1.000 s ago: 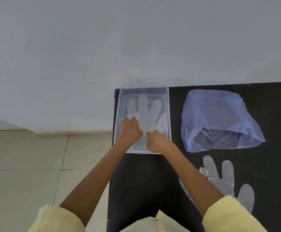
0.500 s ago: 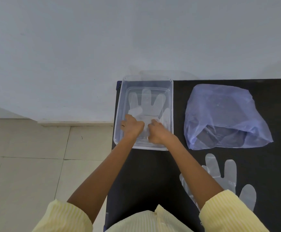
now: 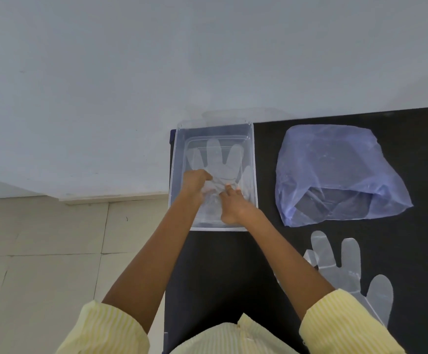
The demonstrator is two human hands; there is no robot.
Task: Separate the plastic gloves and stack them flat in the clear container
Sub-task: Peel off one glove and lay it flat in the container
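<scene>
Glove (image 3: 218, 162) lies flat inside clear container (image 3: 255, 175), at 12 o'clock from me. My left hand (image 3: 195, 182) and right hand (image 3: 233, 204) pinch its crumpled cuff; I should draw outward, smoothing it.

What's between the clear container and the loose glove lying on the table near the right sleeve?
In the head view, mostly bare black table, crossed by the right forearm. The blue plastic bag sits off to the side of that stretch, between neither clear container nor loose glove.

Both hands forward, close together: left (image 3: 195, 183) fingers curled, right (image 3: 233, 204) fingers extended.
</scene>
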